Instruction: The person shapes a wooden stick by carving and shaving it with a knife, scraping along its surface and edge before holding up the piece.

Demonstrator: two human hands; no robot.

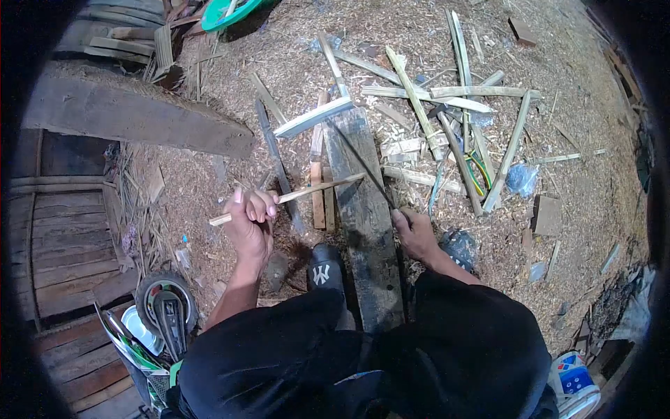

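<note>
My left hand [250, 222] is closed around a narrow wooden stick [317, 188]. The stick's far end rests on a thick, worn plank [377, 269] that runs between my legs. My right hand [417, 236] grips the near end of a long, thin, dark tool [363, 159], like a blade or rod. That tool slants across the plank, just beside the stick's tip; I cannot tell whether they touch. By the tool's far end, a pale cut wood piece [314, 117] lies across the plank's far end.
Several split sticks [419, 105] and a hammer [457, 157] lie on the chip-covered ground ahead. A heavy beam [146, 112] juts in from the left. There is a green basin [227, 12] at the top, a small wheel [166, 307] lower left, and a crumpled blue plastic bag [522, 180] at right.
</note>
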